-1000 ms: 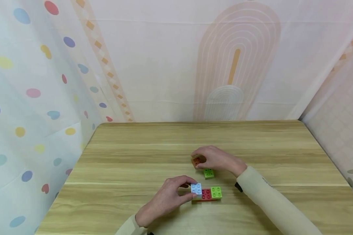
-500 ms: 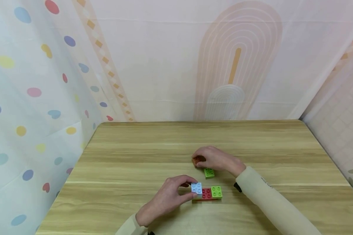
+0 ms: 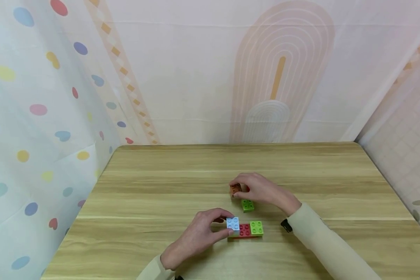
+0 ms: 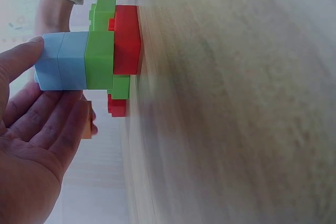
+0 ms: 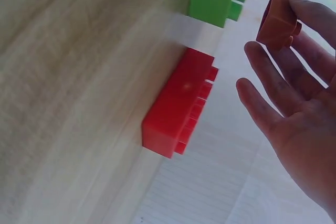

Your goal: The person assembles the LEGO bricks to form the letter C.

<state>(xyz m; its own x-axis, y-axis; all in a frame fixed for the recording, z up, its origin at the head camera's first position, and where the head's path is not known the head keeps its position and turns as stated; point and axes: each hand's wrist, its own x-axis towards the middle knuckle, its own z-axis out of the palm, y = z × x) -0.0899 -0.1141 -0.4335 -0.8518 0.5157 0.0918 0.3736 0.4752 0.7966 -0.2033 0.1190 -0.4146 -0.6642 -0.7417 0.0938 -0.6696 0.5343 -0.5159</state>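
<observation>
My left hand (image 3: 201, 233) pinches the light blue bricks (image 4: 63, 61), two of them stacked on a green brick (image 4: 100, 60) at the left end of a long red brick (image 3: 245, 230). A lime green brick (image 3: 256, 228) sits on its right end. Farther back, my right hand (image 3: 262, 190) holds an orange brick (image 3: 235, 189) by its fingertips, raised off the table in the right wrist view. Just in front of that hand is a loose green brick (image 3: 247, 205). Another red brick (image 5: 176, 103) lies beneath the right hand, mostly hidden from the head view.
The wooden table (image 3: 161, 175) reaches back to a pale patterned curtain (image 3: 182, 77). Another curtain with coloured spots (image 3: 38, 155) hangs along the left side, and one more stands at the right edge.
The orange brick has shifted slightly right and turned in my right hand, whose wrist and sleeve have moved a little right. My left hand and the joined bricks have hardly moved.
</observation>
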